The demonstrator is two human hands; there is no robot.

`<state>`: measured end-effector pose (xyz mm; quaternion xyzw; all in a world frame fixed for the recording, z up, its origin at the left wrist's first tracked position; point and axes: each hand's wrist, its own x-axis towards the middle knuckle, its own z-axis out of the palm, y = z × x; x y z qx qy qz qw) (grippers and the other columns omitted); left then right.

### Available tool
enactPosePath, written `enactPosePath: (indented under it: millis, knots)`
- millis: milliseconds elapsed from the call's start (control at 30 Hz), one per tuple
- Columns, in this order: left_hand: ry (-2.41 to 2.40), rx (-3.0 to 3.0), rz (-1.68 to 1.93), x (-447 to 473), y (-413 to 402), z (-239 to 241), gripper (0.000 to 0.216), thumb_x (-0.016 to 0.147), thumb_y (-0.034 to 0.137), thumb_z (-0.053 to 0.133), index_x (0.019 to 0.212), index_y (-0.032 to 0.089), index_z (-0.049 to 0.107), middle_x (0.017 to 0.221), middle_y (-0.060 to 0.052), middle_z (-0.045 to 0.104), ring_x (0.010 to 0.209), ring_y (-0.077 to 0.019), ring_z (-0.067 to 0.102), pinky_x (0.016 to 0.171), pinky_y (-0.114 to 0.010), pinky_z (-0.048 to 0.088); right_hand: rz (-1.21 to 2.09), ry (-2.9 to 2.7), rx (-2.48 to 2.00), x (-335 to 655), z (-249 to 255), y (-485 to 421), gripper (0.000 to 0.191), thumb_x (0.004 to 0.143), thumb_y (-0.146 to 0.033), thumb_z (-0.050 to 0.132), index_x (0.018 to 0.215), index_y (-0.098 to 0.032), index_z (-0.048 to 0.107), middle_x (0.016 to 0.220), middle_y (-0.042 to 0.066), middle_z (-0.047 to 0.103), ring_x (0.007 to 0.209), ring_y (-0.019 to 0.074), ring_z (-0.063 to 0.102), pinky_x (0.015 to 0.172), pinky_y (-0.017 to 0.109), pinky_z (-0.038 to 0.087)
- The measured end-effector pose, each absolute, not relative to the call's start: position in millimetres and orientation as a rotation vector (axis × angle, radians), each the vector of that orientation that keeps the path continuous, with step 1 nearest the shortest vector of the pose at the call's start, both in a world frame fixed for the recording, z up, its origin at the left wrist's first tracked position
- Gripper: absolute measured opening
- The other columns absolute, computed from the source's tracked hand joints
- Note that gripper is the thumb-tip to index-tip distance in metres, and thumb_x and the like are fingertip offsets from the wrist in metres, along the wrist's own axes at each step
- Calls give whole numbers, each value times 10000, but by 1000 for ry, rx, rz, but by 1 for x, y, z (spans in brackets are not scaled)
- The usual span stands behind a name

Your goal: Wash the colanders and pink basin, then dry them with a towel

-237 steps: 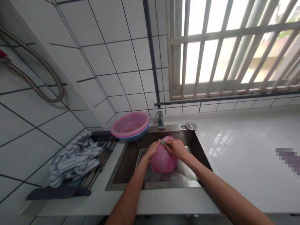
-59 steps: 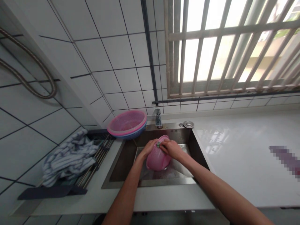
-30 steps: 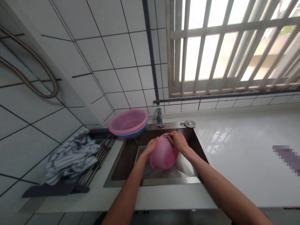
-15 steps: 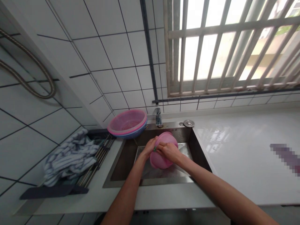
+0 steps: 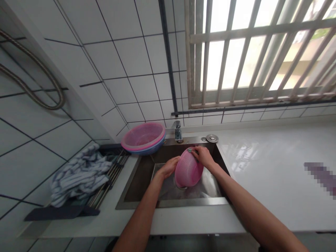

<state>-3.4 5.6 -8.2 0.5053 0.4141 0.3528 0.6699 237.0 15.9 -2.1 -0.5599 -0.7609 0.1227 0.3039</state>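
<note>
Over the steel sink (image 5: pixel 136 182) I hold a pink mesh colander (image 5: pixel 188 170) tilted with its rounded outside toward me. My left hand (image 5: pixel 168 167) grips its left rim. My right hand (image 5: pixel 203 155) presses a small green scouring pad (image 5: pixel 190 150) against the colander's upper edge, fingers curled on the pad. Most of the pad is hidden under my fingers.
A pink basin stacked in a blue one (image 5: pixel 144 138) sits at the sink's back left corner, beside the tap (image 5: pixel 177 132). A striped cloth (image 5: pixel 78 174) lies on a rack at left. A round metal cap (image 5: pixel 211 138) and white counter (image 5: pixel 267 164) are at right.
My right hand with the pad has moved from the colander's near left side up to its far upper edge. The colander has shifted a little to the right and turned.
</note>
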Motion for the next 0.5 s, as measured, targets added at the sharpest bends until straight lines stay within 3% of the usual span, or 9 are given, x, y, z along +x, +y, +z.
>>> enactPosePath:
  millis: [133, 333, 500]
  knots:
    - [983, 1105, 781, -9, 9, -7, 356, 772, 464, 736, 972, 169, 749, 953, -61, 739, 901, -197, 653, 808, -285, 477, 416, -2039, -1370, 227, 2, 7, 241, 1018, -341, 598, 1113, -226, 787, 1096, 73, 791, 975, 223, 733, 884, 288, 511]
    - [1153, 1070, 794, -12, 14, -15, 534, 706, 671, 776, 797, 150, 699, 762, -43, 697, 750, -200, 618, 712, -306, 461, 362, -2312, -1128, 183, 10, -32, 224, 1016, -331, 593, 1103, -246, 781, 1101, 70, 775, 953, 215, 725, 888, 294, 524]
    - [1160, 1315, 851, -11, 11, -11, 582, 761, 721, 709, 853, 148, 739, 852, -64, 736, 877, -243, 633, 787, -329, 467, 288, -2343, -1175, 183, 11, -30, 245, 1033, -329, 559, 1104, -240, 776, 1085, 79, 758, 906, 208, 711, 852, 296, 526]
